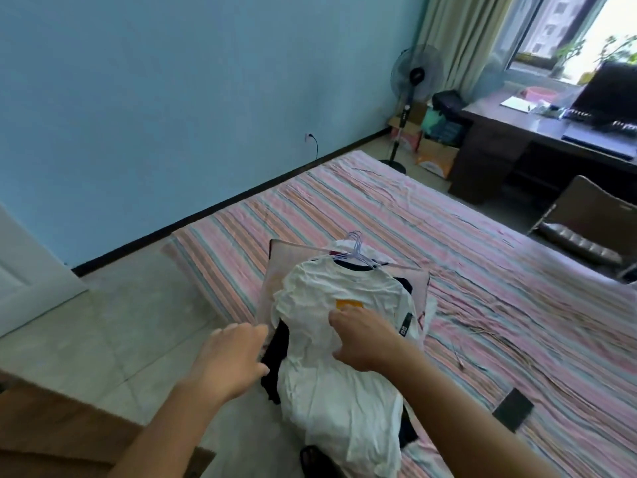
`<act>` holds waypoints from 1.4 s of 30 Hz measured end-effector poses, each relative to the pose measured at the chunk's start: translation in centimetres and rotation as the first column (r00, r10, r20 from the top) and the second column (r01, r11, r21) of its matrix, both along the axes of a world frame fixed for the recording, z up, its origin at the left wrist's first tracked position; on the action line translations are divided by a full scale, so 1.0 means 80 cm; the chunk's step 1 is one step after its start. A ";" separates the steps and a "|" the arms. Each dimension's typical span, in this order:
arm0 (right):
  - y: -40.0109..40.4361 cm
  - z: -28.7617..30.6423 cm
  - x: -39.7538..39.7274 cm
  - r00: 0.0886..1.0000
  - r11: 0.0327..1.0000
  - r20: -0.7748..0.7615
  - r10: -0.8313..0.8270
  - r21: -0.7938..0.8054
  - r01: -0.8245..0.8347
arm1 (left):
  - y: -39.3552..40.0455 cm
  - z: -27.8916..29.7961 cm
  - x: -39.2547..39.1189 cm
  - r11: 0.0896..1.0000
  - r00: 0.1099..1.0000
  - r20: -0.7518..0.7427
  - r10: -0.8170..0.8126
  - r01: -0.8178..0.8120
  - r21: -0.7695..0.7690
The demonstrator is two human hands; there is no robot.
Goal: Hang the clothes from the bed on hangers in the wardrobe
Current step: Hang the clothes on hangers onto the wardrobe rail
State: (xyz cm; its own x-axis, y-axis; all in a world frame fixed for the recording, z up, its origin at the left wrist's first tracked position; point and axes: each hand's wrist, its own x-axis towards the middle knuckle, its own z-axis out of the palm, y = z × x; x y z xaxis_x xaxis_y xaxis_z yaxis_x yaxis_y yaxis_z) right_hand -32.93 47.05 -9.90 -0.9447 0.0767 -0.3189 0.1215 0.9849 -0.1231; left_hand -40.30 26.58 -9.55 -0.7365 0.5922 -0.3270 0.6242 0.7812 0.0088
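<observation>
A pile of clothes lies on the near left corner of the striped bed (482, 270). On top is a white T-shirt (331, 401) with an orange patch and a dark collar. Several thin hangers (356, 248) stick out at the pile's far end. A black garment (275, 360) shows under the shirt's left edge. My right hand (368, 336) rests on the middle of the white T-shirt, its fingers curled into the fabric. My left hand (234, 357) reaches to the pile's left edge with fingers extended, its fingertips at the fabric beside the black garment. No wardrobe is in view.
A dark phone (513, 414) and a thin cable (460, 360) lie on the bed to the right. A chair (586, 232), a dark desk (510, 139) and a standing fan (413, 77) are beyond the bed. A white door (27, 270) and brown wooden furniture (51, 426) stand at left.
</observation>
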 end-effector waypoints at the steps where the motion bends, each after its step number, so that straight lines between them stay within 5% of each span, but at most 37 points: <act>1: 0.013 -0.003 0.000 1.000 1.000 -0.001 -0.013 0.005 0.013 | 0.014 -0.006 -0.006 1.000 1.000 0.008 -0.019 0.019 -0.004; 19: 0.227 -0.115 -0.062 0.970 0.968 0.061 -0.233 -0.078 0.238 | 0.251 -0.118 -0.129 0.988 0.975 0.169 -0.142 0.129 0.087; 42: 0.457 -0.402 -0.250 0.862 0.845 0.119 -0.493 -0.170 0.507 | 0.445 -0.391 -0.364 0.988 0.963 0.228 0.143 -0.151 0.015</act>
State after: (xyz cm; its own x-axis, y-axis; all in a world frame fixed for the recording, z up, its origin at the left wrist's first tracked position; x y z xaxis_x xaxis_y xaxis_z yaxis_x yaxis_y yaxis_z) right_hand -52.92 83.64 -42.06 -0.7701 0.4646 -0.4372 0.6059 0.7472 -0.2732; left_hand -69.42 62.20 -40.80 -0.7254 0.4958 -0.4775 0.4812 0.8613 0.1632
